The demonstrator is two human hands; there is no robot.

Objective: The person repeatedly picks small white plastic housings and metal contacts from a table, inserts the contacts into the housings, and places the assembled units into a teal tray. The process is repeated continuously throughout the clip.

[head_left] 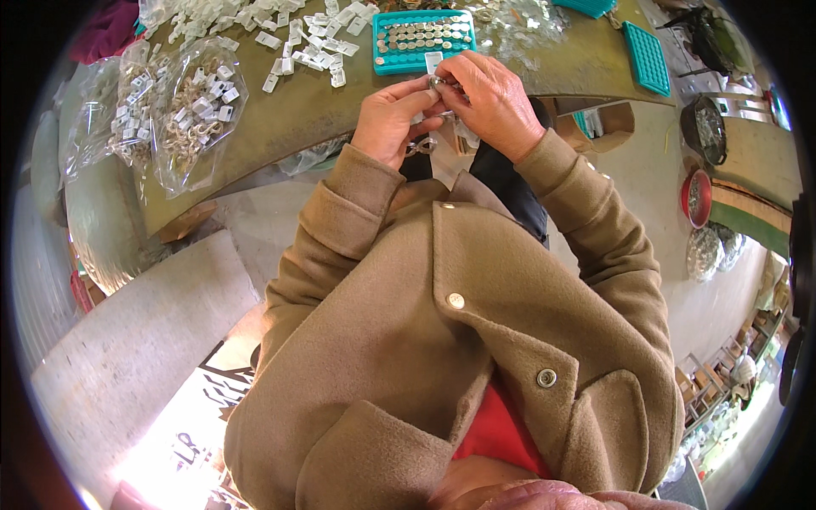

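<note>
My left hand (393, 117) and my right hand (493, 98) meet at the table's near edge, fingers closed in a pinch. Between the fingertips shows a small silvery piece (436, 82); its exact kind is hidden. Just beyond it, a small white plastic case (433, 61) pokes up at the tray's front edge; whether I hold it or it lies there I cannot tell. The teal tray (382, 65) carries rows of small round silvery discs. Under my left hand hangs a small looped piece (422, 146), partly covered by the fingers.
To the left, clear plastic bags (183, 127) hold white cases with coiled wires. Many loose white plastic pieces (316, 36) are heaped at the back left. Clear small parts (518, 34) lie right of the tray. Another teal tray (647, 58) rests at the table's right end. A cardboard box (614, 127) stands below.
</note>
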